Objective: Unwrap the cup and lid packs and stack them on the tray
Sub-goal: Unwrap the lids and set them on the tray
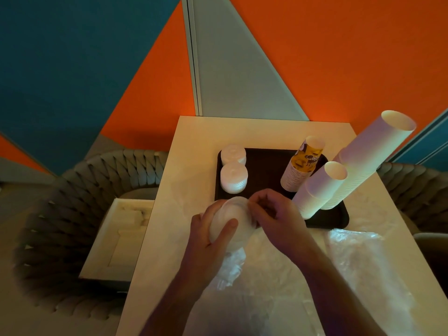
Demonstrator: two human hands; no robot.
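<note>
Two hands meet low over the white table. Left hand wraps a pack of lids, fingers curled round its side, thumb laid across the near face. Right hand has its fingertips bunched at the pack's upper right edge, pinching what looks like the clear wrap; the exact grip is hard to make out. A loose tail of clear plastic hangs from the pack below the left thumb, toward the wrist. More crumpled plastic wrap lies on the table to the right of the right forearm.

Just beyond the fingertips starts the dark tray. Past the left fingers, on the tray's left side, stand two short stacks of white lids, one behind the other. Past the right knuckles, a short stack of white cups, a much taller one just to its right, and a stack of yellow printed cups behind them, all on the tray's right side.

Left of the left hand, off the table edge, an open white box sits on a grey woven chair. Farthest out, the orange, blue and grey wall.
</note>
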